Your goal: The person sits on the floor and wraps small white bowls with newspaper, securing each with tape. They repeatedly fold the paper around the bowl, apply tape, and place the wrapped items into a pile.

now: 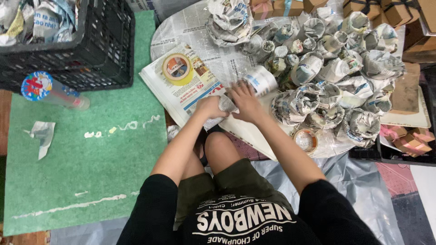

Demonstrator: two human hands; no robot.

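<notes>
Head view: the left hand [210, 107] was closed around a crumpled newspaper wrap [221, 111] lying on the stack of newspapers [181, 93]. The right hand [245, 102] pressed flat on the same wrap, fingers spread. A tape roll [177, 69] sat on the stack. Wrapped newspaper bundles [327, 86] were piled just right. A black crate [86, 50] stood at upper left.
</notes>
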